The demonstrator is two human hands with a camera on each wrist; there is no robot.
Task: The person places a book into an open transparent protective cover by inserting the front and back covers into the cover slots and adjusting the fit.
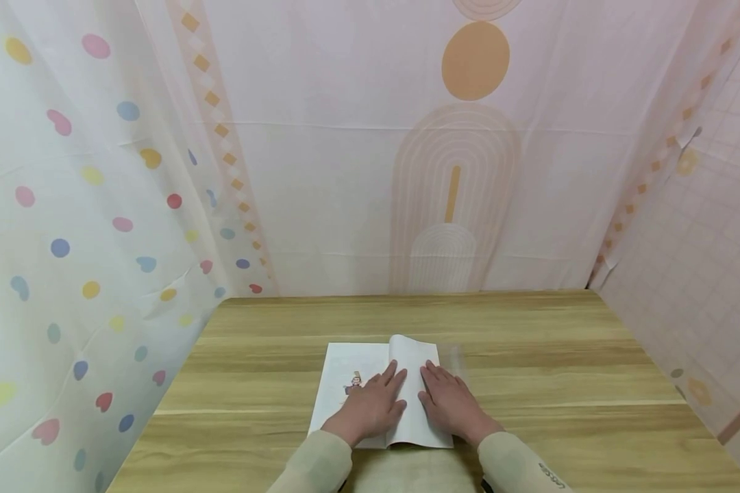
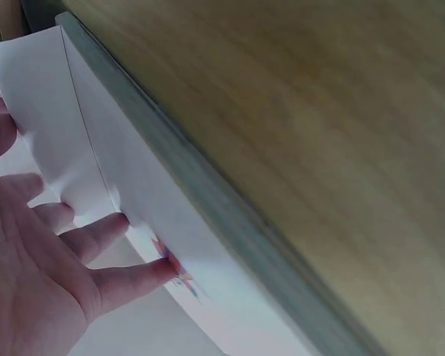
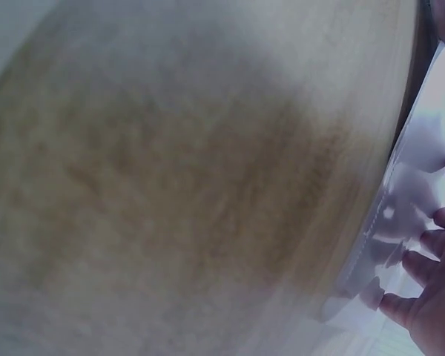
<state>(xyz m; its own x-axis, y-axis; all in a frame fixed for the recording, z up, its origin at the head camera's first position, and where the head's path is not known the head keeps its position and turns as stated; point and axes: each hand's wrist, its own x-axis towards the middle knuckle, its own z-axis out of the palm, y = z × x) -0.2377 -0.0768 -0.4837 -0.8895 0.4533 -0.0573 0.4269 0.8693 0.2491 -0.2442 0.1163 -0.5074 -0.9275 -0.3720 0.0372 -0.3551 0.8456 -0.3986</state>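
An open book [image 1: 339,359] with white pages lies near the table's front edge. A small printed cartoon figure [image 1: 354,381] shows on its left page. My left hand [image 1: 370,407] rests beside the spine with its fingers spread over the paper. On the right page [image 1: 407,352], which bulges up at the fold, my right hand [image 1: 455,407] lies with extended fingers. A clear plastic strip [image 3: 360,256] runs along the book's right edge under those fingertips. The left wrist view shows the left fingers spread against the page [image 2: 48,96], one reaching the printed figure.
Light wood grain covers the table [image 1: 271,383], which extends to both sides and behind the book. A patterned curtain [image 1: 321,205] hangs at the table's back edge. Dotted cloth [image 1: 68,308] hangs on the left, and a checked one [image 1: 703,287] on the right.
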